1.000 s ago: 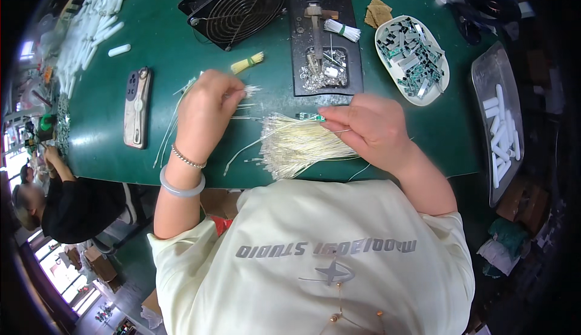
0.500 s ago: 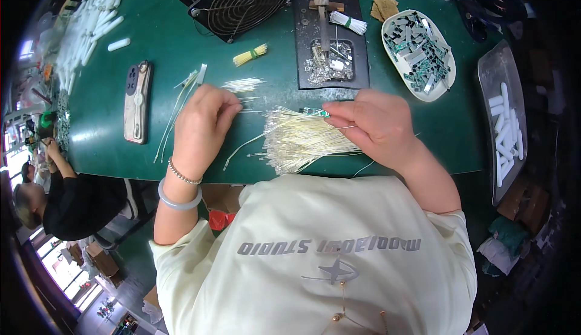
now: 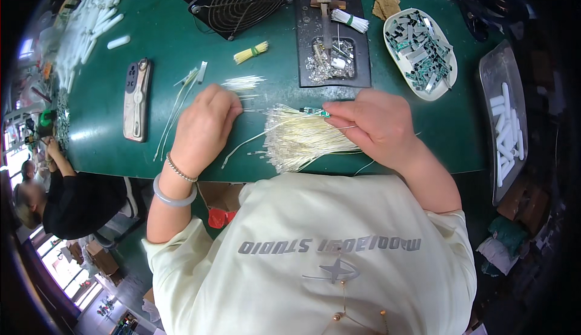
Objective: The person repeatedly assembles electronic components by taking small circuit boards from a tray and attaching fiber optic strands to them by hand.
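My left hand [image 3: 212, 117] is closed in a pinch on the end of a thin white wire [image 3: 253, 110], just below a small spread of loose white wires [image 3: 243, 83]. Between the thumb and forefinger of my right hand [image 3: 378, 123] is a small green circuit board [image 3: 325, 113]. It sits at the top edge of a thick pile of pale yellow wires [image 3: 308, 141] with whitish, clear-looking ends, and my right fingers rest over part of that pile. Whether the pinched wire touches the board cannot be made out.
A soldering iron [image 3: 325, 17] points down over a black tray [image 3: 305, 38] of metal scraps. Beside it stand a dish of circuit boards [image 3: 448, 72] and a bin of white tubes [image 3: 523, 102]. A black fan [image 3: 248, 2], a phone [image 3: 134, 114] and a yellow wire bundle [image 3: 250, 52] lie leftward.
My left wrist and forearm have shifted slightly left, while the fingertips stay almost in place. My right hand keeps its pinch on the circuit board.
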{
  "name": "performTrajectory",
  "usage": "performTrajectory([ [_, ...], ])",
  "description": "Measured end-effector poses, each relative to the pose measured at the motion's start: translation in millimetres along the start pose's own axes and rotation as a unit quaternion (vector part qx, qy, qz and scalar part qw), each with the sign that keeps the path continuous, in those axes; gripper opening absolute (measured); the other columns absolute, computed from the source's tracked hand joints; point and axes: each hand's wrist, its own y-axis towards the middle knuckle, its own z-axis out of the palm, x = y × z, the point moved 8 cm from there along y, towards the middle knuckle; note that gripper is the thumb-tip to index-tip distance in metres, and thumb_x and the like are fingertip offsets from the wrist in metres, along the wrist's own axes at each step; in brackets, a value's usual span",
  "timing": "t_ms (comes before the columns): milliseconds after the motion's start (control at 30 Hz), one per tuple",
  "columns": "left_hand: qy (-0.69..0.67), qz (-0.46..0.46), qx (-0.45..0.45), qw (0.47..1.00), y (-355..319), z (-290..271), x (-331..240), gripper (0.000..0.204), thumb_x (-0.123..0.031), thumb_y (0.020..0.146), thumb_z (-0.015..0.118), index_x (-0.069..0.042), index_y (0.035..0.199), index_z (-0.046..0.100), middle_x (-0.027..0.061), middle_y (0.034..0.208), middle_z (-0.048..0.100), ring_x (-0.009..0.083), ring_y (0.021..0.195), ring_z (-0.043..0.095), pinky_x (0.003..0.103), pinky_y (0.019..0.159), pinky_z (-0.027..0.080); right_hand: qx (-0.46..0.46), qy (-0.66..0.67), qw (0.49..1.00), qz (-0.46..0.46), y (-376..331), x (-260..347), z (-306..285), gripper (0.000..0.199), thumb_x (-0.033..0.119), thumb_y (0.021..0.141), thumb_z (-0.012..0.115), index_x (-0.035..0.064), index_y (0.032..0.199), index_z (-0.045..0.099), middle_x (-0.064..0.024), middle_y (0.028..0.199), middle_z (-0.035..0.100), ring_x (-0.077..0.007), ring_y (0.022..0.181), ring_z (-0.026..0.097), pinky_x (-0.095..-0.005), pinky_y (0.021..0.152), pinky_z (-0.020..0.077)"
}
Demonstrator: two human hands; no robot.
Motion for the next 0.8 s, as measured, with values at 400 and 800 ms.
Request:
performTrajectory([
  [400, -0.304, -0.055, -0.087, 0.947, 13.8, -21.2, -21.5, 0.015, 0.001, 0.081, 0.065, 0.0, 0.093, 0.057, 0.006, 0.075, 0.06, 0.014, 0.069, 0.06, 0.024, 0.063, 0.047, 0.012, 0.092, 0.991, 0.094, 4.7, -13.3, -0.6, 0.022, 0.002, 0.07, 0.073, 0.0066, 0.092, 0.07, -0.0051, 0.066, 0.058, -0.0145, 0.056, 0.054, -0.0254, 0.05, 0.0401],
  [800, -0.419, 0.048, -0.016, 0.907, 48.3, -2.6, -73.1, 0.009, 0.004, 0.077, 0.063, 0.001, 0.083, 0.059, 0.009, 0.086, 0.059, 0.0159, 0.073, 0.06, 0.024, 0.065, 0.05, 0.005, 0.12, 0.987, 0.102, 6.6, -17.7, -5.9, 0.024, -0.001, 0.071, 0.071, 0.0044, 0.094, 0.07, -0.0053, 0.074, 0.063, -0.0119, 0.06, 0.056, -0.0229, 0.053, 0.0432],
])
